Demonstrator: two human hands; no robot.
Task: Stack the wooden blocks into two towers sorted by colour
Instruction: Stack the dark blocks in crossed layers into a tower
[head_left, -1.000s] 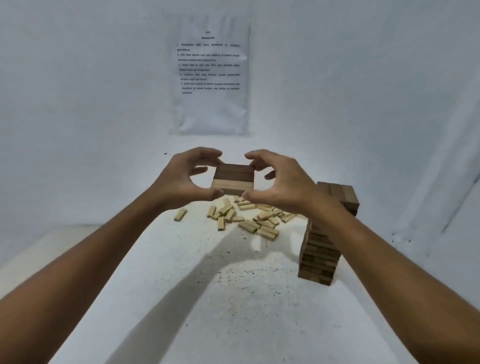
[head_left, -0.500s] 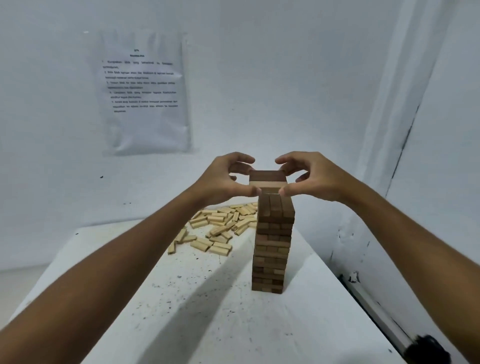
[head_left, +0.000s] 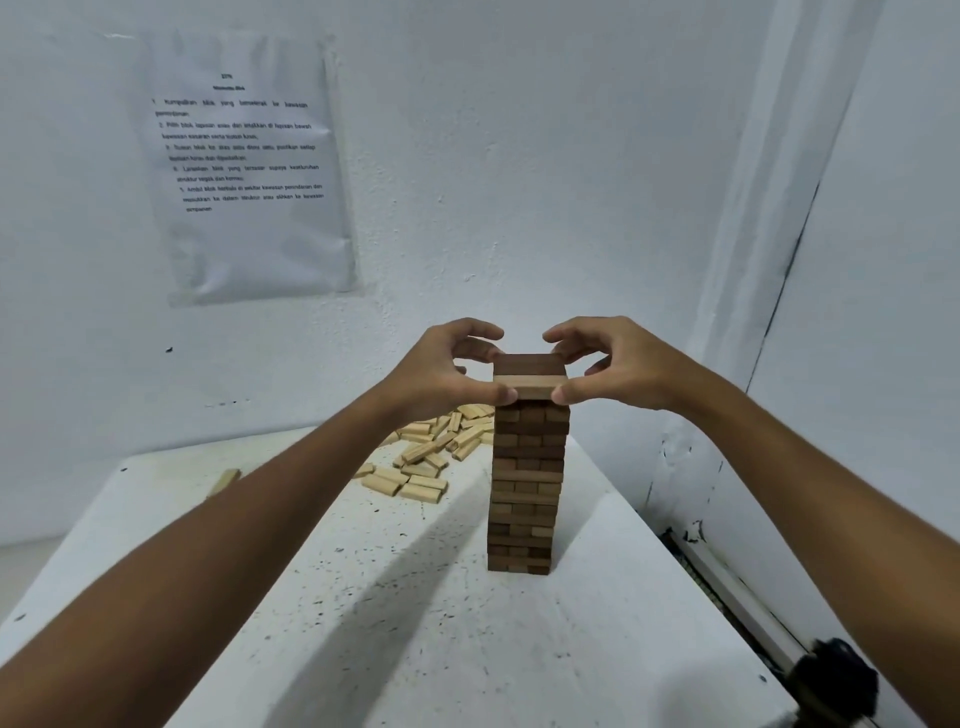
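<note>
The white table (head_left: 322, 613) spreads below the fingers, with a printed sheet (head_left: 249, 166) on the wall up and to their left. Directly under the fingertips stands the dark tower (head_left: 527, 488), many layers high. Beyond and below the left fingers lies the scatter of pale blocks (head_left: 431, 457), none of them stacked yet, so the second tower is, by my reckoning, not begun.

Between the two hands sits a layer of three blocks (head_left: 530, 375), held side by side as one slab. A second ago this slab was carried in the air above the pale pile, away from the tower; half a second ago it hovered over the top; now its underside meets, or very nearly meets, the uppermost layer, though the angle makes actual contact hard to confirm.

The left hand (head_left: 447, 371) pinches the slab's left end, thumb at the near corner and curled fingers over the far edge. The right hand (head_left: 618, 369) mirrors it on the right end. The nearest block looks paler than its two neighbours, which may matter for colour sorting. Release seems the step at hand.
</note>
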